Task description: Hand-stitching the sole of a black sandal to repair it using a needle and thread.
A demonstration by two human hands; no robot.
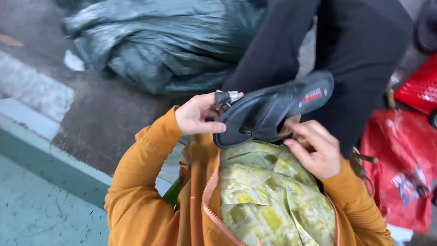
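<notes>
A black sandal [268,111] with a red label on its footbed is held close in front of my chest, toe end toward me. My left hand [196,114] grips its near left edge, thumb on the rim, with a small dark strap piece pinched by the fingers. My right hand [316,148] holds the sandal from underneath at the right side, fingers curled. Both arms wear orange jacket sleeves over a yellow-green patterned shirt [268,196].
A person in black clothing [355,50] stands or sits right behind the sandal. A grey-green plastic-wrapped bundle [159,43] lies on the pavement at the back. Red bags [403,168] sit on the right. A kerb edge [50,159] runs along the left.
</notes>
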